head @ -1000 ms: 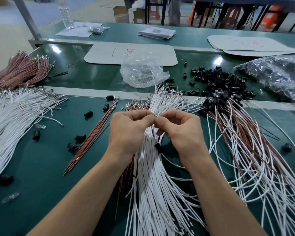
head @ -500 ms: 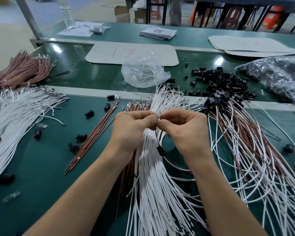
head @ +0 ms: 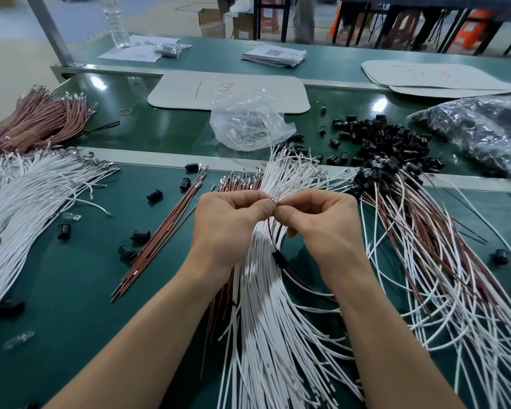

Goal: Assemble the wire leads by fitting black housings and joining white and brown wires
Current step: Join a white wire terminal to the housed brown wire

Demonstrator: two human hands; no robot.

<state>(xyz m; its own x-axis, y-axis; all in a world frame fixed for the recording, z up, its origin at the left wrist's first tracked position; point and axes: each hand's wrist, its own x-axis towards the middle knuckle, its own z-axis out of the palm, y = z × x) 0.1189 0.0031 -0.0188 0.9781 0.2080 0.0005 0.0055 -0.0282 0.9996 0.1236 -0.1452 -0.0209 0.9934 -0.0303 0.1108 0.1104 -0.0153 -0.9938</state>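
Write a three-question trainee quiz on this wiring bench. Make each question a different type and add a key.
1. True or false: the left hand and right hand both pinch one small part above the white wires.
2. Multiple choice: where does the loose pile of black housings lie?
A) to the right of the clear plastic bag
B) inside that bag
C) in the left hand
3. Fill in: the rear-left bundle is made of ___ wires.

Key: 1 true; 2 A; 3 brown.
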